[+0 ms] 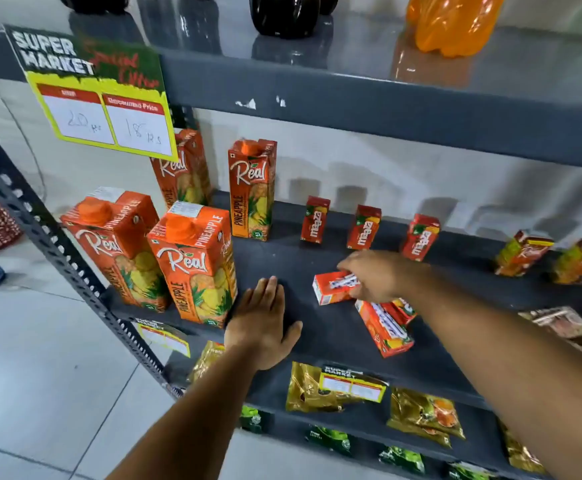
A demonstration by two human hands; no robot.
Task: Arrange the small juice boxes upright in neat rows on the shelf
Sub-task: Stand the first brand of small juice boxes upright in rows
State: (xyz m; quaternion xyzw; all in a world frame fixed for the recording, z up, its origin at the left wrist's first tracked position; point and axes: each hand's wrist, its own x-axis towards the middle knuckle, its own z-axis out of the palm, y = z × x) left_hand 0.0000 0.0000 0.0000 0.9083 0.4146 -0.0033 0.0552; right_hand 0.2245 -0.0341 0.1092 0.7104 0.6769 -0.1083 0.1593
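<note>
The grey metal shelf (282, 268) is the landmark here, a dark flat deck on a perforated upright. At its left end stand 4 tall orange Real pineapple cartons (196, 261), 2 at the front edge and 2 further back. Along the back of the shelf, right of those cartons, 3 small Maaza juice boxes (364, 227) stand upright in a spaced row, red-orange with green and yellow at the top and white lettering running up the face. Further right along the back, 2 more small cartons (521, 252) lean over, not squared up.

Near the middle of the shelf, in front of the standing row, the right hand (379, 277) closes its fingers around a small juice box (332, 287) lying on its side, orange with a white straw packet across it. Just right of that and closer to the front edge, 2 or so more small boxes (384, 327) lie tumbled together.

The left hand (263, 323) lies flat and empty, palm down, on the shelf's front edge beside the nearest tall carton.
</note>
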